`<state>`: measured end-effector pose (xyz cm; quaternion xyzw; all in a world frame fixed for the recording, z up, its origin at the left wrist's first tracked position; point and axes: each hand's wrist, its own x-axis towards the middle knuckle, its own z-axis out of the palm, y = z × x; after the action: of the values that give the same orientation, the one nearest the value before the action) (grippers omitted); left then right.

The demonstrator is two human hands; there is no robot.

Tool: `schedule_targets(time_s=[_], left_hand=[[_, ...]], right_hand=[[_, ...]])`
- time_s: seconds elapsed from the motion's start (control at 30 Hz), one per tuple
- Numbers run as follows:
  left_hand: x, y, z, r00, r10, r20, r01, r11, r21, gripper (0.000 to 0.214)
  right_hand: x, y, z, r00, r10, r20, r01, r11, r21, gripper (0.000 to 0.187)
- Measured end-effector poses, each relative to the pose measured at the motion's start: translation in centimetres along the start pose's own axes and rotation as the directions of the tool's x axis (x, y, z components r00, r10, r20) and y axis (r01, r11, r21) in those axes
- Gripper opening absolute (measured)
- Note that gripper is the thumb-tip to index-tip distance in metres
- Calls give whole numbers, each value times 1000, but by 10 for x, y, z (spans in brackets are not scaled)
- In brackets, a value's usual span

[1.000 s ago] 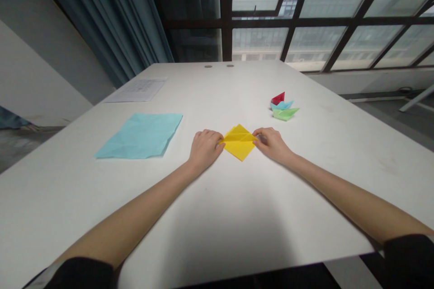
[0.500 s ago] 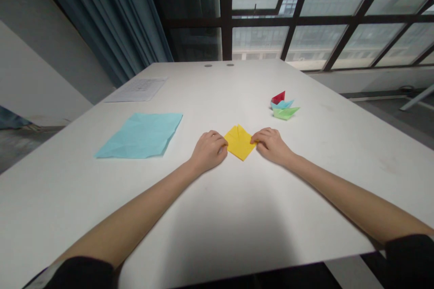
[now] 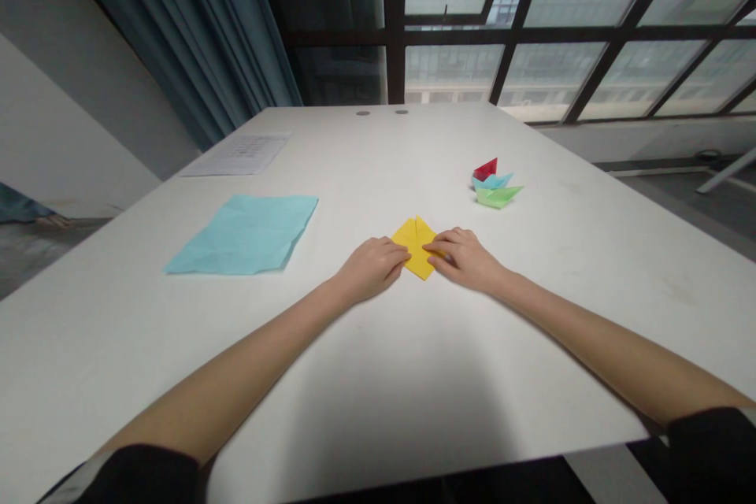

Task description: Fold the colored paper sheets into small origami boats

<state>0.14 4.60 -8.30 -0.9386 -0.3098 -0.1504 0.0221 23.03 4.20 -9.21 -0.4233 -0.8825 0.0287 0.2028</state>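
A folded yellow origami paper (image 3: pixel 418 246) lies on the white table with one corner pointing toward me. Two small peaks with a slit between them show at its far side. My left hand (image 3: pixel 375 266) grips its left part, fingertips resting on top and covering that corner. On the other side, my right hand (image 3: pixel 464 258) holds the right part between thumb and fingers, its fingertips reaching in near the middle. The right corner is hidden under that hand.
Three folded paper boats, red (image 3: pixel 485 169), blue (image 3: pixel 492 182) and green (image 3: pixel 499 196), stand close together at the back right. To the left lies a light blue cloth-like sheet (image 3: pixel 245 235). A printed paper (image 3: pixel 236 154) sits farther back, near the table's left edge.
Both hands have moved inward from the outer corners, so their fingertips now cover more of the yellow paper. The boats and the blue sheet have stayed put.
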Motion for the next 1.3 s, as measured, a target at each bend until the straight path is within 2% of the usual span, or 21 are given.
schedule_targets(time_s=[0.27, 0.53, 0.77, 0.87, 0.97, 1.1, 1.3], left_hand=[[-1, 0, -5, 985, -170, -25, 172, 979, 110, 25], [-4, -7, -1, 926, -358, -117, 371, 922, 111, 23], [-5, -11, 1, 909, -396, -132, 399, 917, 2, 25], [-5, -13, 1, 906, -393, -155, 386, 919, -77, 21], [-6, -12, 0, 931, -326, -167, 312, 944, -106, 18], [-5, -9, -1, 968, -192, -164, 182, 981, -73, 17], [-5, -5, 0, 985, -85, -150, 82, 996, -28, 16]], right_hand=[[-1, -1, -1, 1000, 19, 14, -19, 1000, -22, 31], [-3, -1, -1, 999, 37, 24, -36, 999, -28, 31], [-4, -1, 0, 999, 43, 18, -43, 999, -28, 30], [-4, -1, -1, 999, 50, 15, -50, 998, -26, 30], [-3, -1, -1, 998, 59, 14, -59, 998, -32, 30], [-3, -2, -2, 998, 62, 18, -62, 997, -41, 30], [-3, -3, -3, 998, 67, 20, -66, 997, -39, 30]])
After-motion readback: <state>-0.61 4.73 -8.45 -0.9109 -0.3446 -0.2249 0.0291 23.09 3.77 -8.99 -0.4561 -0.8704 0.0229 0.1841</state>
